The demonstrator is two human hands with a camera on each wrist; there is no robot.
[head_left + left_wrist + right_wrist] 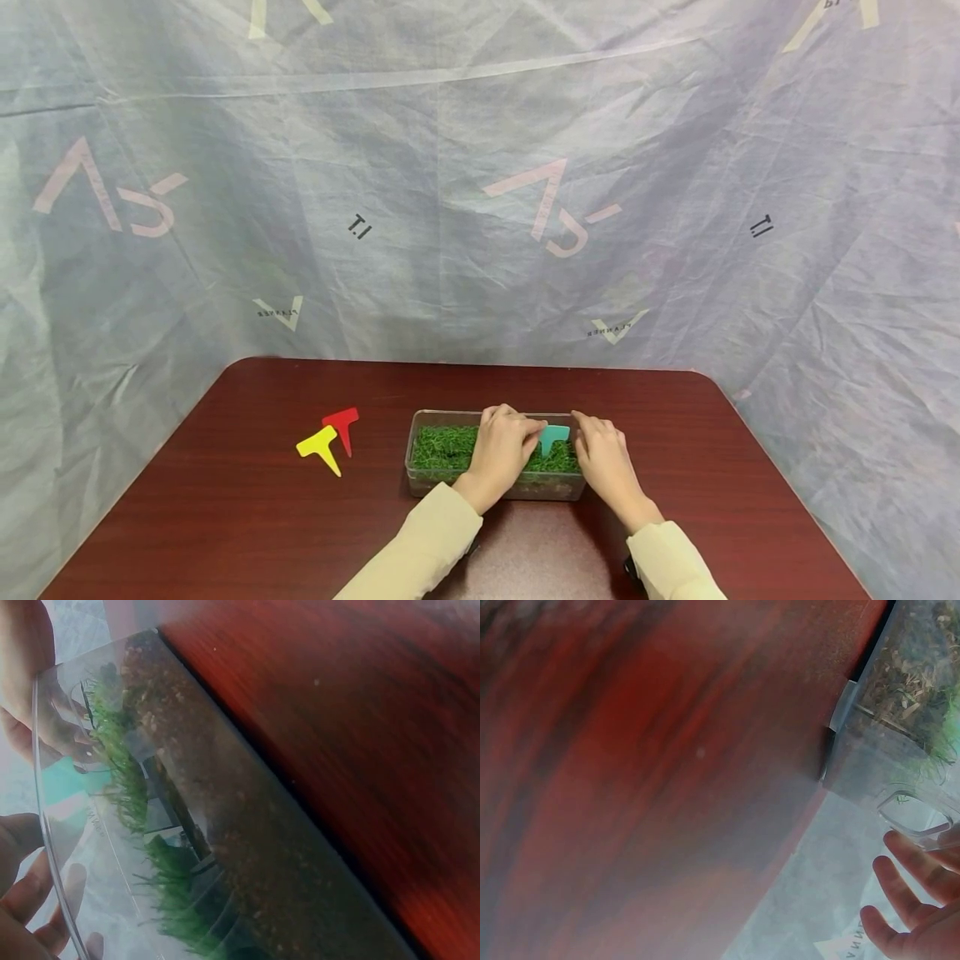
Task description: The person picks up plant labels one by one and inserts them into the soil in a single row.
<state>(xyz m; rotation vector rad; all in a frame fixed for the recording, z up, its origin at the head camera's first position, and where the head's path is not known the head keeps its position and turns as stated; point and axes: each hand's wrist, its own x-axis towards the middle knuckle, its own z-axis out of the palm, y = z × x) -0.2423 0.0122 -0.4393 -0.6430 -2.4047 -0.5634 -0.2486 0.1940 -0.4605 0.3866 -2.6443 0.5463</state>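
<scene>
A teal T-shaped plant label [553, 435] stands upright in the green grass [444, 447] near the right end of a clear rectangular planter box [495, 486]. My left hand [498, 450] is over the middle of the box, its thumb tip close to the label's left edge; whether it touches cannot be told. In the left wrist view, the label [66, 784] shows through the clear wall, with left fingers [34, 889] spread below it. Around the box's right end is my right hand [606, 458], a fingertip at the rim. Its fingers [904, 892] are spread in the right wrist view.
On the brown wooden table [247, 517], left of the box, lie a yellow T-shaped label [320, 446] and a red one [342, 425], close together. A grey printed cloth [450, 208] hangs around the table's back and sides.
</scene>
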